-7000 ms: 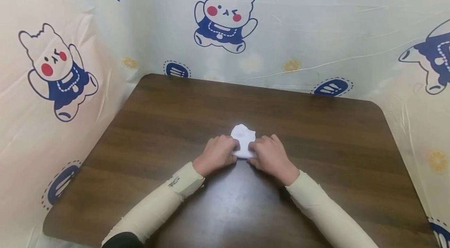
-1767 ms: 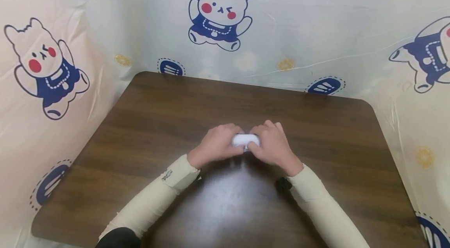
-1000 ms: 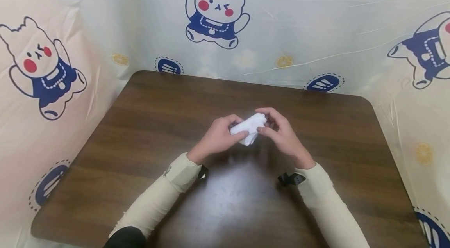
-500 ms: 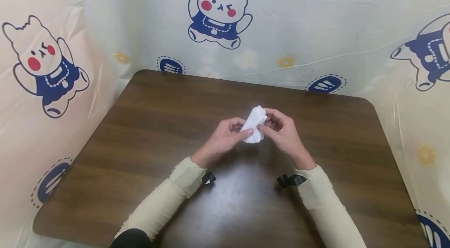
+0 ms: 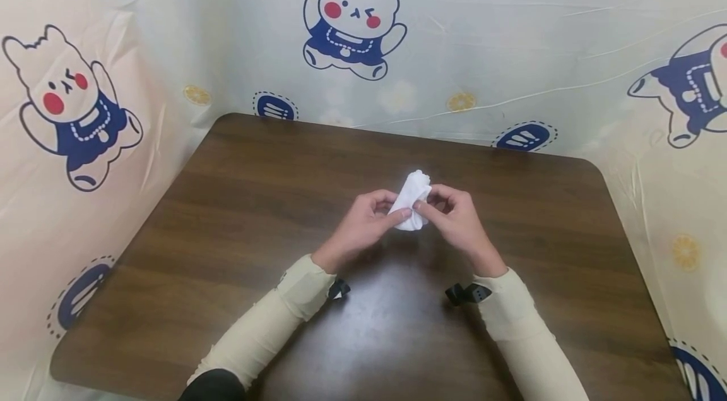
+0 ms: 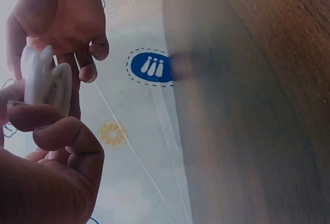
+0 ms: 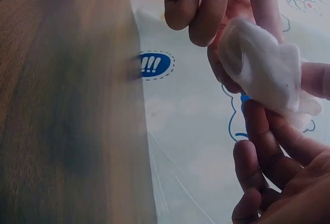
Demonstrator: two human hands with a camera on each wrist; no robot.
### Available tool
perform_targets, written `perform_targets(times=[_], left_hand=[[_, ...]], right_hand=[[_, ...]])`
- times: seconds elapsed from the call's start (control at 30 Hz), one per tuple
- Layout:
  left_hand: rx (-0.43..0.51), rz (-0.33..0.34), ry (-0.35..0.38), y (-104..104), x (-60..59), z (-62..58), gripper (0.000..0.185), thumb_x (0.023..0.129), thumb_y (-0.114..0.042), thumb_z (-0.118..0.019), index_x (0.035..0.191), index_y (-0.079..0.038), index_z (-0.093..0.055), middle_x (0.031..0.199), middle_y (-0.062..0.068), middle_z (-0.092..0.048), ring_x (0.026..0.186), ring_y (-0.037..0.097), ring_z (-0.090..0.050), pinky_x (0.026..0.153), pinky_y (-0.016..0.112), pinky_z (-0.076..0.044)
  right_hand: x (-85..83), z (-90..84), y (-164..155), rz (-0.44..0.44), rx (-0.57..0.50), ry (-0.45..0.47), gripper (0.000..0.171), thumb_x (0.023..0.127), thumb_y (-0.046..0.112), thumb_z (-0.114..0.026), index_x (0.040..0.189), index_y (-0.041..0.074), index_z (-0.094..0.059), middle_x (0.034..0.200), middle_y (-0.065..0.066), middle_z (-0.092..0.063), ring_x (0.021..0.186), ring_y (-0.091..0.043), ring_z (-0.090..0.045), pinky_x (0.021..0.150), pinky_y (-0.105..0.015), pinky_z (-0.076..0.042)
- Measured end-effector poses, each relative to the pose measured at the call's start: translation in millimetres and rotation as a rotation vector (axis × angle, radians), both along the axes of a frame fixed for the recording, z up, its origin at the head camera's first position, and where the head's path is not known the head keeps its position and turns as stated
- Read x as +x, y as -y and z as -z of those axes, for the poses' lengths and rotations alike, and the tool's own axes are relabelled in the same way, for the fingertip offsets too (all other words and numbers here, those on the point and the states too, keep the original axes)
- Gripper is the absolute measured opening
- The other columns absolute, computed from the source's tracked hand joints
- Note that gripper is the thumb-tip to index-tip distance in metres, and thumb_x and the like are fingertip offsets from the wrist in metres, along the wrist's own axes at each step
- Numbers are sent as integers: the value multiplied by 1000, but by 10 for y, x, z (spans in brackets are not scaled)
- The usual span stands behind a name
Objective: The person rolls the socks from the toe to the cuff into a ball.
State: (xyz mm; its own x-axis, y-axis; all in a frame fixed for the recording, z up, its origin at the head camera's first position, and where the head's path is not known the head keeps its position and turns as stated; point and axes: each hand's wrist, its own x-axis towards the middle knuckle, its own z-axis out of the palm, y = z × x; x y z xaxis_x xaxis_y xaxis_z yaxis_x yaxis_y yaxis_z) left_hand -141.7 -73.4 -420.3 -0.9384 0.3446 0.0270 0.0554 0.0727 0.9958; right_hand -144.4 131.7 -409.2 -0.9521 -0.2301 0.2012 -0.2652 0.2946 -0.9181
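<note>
A small roll of thin white cloth (image 5: 414, 189), sock-like in size, is held tilted above the table between my two hands. My left hand (image 5: 363, 219) pinches its lower left part, thumb on the near face. From the other side my right hand (image 5: 459, 221) pinches the edge, its thumb close to the left one. In the left wrist view the cloth (image 6: 35, 82) shows several stacked folds at its end. The right wrist view shows the cloth (image 7: 268, 74) with a rounded, folded-over end and loose layers at the other side. Fingers hide part of its underside.
The brown wooden table (image 5: 255, 199) spreads out below both hands. Behind it and on both sides hangs a pale printed curtain (image 5: 454, 28) with cartoon bears. Dark wrist-camera mounts (image 5: 468, 293) stick out under the light sleeves (image 5: 261, 331).
The cloth was flat on the table, then rolled up and lifted. It has since turned more upright; over the last half second, the right fingers have shifted slightly lower along its edge.
</note>
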Motion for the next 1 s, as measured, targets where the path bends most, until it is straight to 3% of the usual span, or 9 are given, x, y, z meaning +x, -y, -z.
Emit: perform_targets(times=[0.1, 0.2, 0.33, 0.47, 0.6, 0.7, 0.87, 1.0], left_hand=[[-53, -26, -16, 0, 18, -8, 30, 91, -18, -76, 114, -1, -66, 95, 11, -69, 65, 22, -63, 58, 34, -52], [-131, -101, -101, -9, 47, -25, 40, 88, -29, -81, 117, -9, -63, 100, 6, -64, 52, 19, -50, 47, 28, -41], [-164, -207, -269, -29, 77, -52, 42, 85, -34, -82, 114, -10, -63, 109, 7, -60, 49, 18, -46, 45, 29, -41], [-154, -260, -387, -35, 84, -68, 29, 85, -25, -83, 104, -7, -69, 101, 8, -63, 50, 17, -46, 44, 29, -39], [-216, -307, -489, -42, 57, -77, 13, 88, -13, -78, 99, -8, -73, 90, 1, -66, 52, 12, -46, 46, 28, -38], [-143, -296, -443, -48, 49, -72, 7, 92, -6, -72, 99, -4, -73, 86, 2, -67, 53, 8, -49, 48, 24, -41], [170, -222, -164, -40, 47, -53, 6, 95, 1, -66, 100, 4, -68, 83, 10, -66, 55, 12, -51, 50, 22, -43], [206, -168, -122, -17, 18, -42, 7, 97, -2, -64, 102, 3, -67, 85, 16, -65, 65, 21, -55, 59, 31, -47]], right_hand=[[5, 3, 24, 27, 8, -25, 17, 92, 11, -71, 105, 0, -72, 93, -11, -68, 81, -26, -56, 63, -29, -47], [19, 15, 61, 88, 58, -85, 13, 90, 10, -73, 99, 1, -72, 88, -9, -66, 78, -25, -56, 62, -29, -48], [42, 28, 101, 175, 150, -184, 13, 87, 12, -77, 92, 2, -71, 83, -6, -64, 78, -22, -57, 65, -35, -50], [53, 35, 130, 184, 240, -264, 16, 84, 15, -80, 87, 3, -70, 78, -5, -63, 77, -21, -54, 72, -40, -41], [45, 40, 157, 195, 269, -293, 16, 82, 14, -79, 87, 3, -70, 76, -5, -64, 76, -22, -54, 74, -41, -36], [40, 45, 169, 236, 244, -281, 16, 80, 11, -79, 90, 2, -70, 78, -6, -65, 74, -22, -57, 71, -38, -44], [41, 37, 175, 276, 257, -276, 18, 78, 11, -79, 92, 1, -71, 76, -8, -66, 70, -23, -56, 66, -39, -45], [40, 24, 177, 272, 290, -280, 18, 79, 11, -79, 91, 0, -72, 73, -7, -63, 69, -24, -52, 65, -39, -41]])
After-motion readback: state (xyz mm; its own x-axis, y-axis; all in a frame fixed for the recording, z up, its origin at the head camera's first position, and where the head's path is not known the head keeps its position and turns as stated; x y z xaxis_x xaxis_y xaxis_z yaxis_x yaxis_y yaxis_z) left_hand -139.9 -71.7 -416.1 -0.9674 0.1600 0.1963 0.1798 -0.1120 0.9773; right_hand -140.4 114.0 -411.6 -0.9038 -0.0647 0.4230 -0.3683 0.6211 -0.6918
